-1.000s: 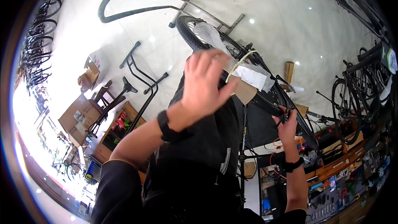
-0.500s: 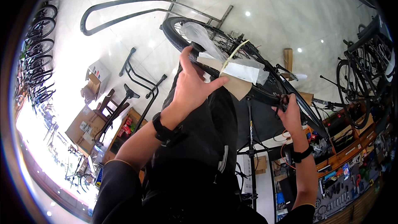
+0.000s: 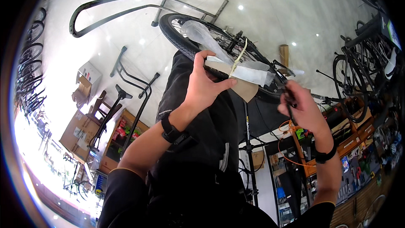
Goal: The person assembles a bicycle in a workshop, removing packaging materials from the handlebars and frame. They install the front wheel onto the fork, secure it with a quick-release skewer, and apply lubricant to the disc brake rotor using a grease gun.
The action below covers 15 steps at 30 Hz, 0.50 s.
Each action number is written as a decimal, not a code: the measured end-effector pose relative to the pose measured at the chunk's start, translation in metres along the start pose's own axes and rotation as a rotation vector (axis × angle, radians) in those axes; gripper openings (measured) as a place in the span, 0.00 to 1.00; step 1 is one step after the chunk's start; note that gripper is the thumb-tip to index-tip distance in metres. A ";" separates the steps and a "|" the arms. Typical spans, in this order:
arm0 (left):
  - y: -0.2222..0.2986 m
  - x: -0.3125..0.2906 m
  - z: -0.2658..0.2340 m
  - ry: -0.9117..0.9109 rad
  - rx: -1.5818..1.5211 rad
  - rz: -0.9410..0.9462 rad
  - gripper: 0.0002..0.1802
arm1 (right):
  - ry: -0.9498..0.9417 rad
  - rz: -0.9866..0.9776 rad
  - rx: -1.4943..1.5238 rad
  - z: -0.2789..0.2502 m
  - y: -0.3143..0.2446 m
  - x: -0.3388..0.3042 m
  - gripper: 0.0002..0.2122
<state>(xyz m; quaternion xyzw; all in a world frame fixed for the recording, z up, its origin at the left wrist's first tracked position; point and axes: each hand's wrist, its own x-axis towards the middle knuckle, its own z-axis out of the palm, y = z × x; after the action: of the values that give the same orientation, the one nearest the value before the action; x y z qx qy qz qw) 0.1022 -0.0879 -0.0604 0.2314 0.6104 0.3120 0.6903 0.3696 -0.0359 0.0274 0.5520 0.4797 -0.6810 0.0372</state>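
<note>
the pale yellow tie (image 3: 238,61) is just beyond my left hand (image 3: 202,84), its lower end beside the thumb, so of my 2 hands the left is nearer. its long axis points away from me and slightly right, across white padding (image 3: 254,75) and brown cardboard (image 3: 244,90) at the wheel (image 3: 179,42), which slants from far left to near right. my left thumb and fingers spread in a wide curve at the wrapped stretch; i cannot tell how hard they press. my right hand (image 3: 295,101), well apart to the right, curls around a dark, blurred tool (image 3: 289,100), forearm rising from below.
</note>
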 end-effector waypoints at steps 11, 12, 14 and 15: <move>0.003 -0.003 -0.001 -0.001 0.012 -0.026 0.39 | -0.657 0.630 0.084 0.000 -0.036 0.057 0.32; 0.003 -0.003 -0.001 -0.002 -0.002 -0.023 0.39 | -0.647 0.621 0.092 0.001 -0.032 0.059 0.32; 0.002 -0.001 -0.002 -0.022 -0.005 -0.050 0.40 | -0.627 0.599 0.109 0.005 -0.019 0.062 0.31; 0.002 -0.001 -0.002 -0.032 -0.004 -0.062 0.41 | -0.616 0.570 0.128 0.007 -0.017 0.064 0.31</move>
<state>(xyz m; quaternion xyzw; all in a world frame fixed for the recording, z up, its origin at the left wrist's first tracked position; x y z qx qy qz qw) 0.0997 -0.0869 -0.0588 0.2160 0.6054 0.2878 0.7100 0.3299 -0.0008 -0.0125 0.4344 0.2310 -0.8051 0.3314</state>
